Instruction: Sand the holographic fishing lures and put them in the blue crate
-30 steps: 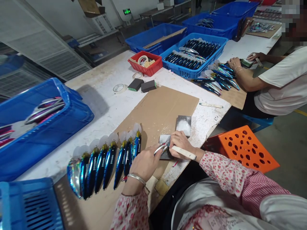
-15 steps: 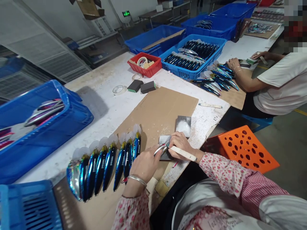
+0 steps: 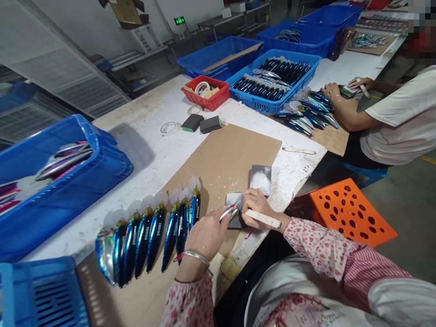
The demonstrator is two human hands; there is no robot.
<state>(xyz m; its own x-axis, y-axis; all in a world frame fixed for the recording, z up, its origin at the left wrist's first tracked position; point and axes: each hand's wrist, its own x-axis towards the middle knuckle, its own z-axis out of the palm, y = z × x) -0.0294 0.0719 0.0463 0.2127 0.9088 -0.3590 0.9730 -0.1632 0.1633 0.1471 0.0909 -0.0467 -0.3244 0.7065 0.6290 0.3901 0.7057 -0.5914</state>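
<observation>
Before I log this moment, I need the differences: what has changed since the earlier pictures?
Since half a second ago, the co-worker's tool hand moved left in view. The left hand still holds a lure, the right hand a white-handled tool.

1 silvery lure (image 3: 226, 211), partly covered, tilts just beside 1 slanting white stick (image 3: 264, 219).

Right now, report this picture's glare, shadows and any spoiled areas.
Head view: bright highlights streak the lined-up blue lures; a dark shadow lies beside the large blue bin at left on the white tabletop; pixelation blocks the top right corner.
</observation>
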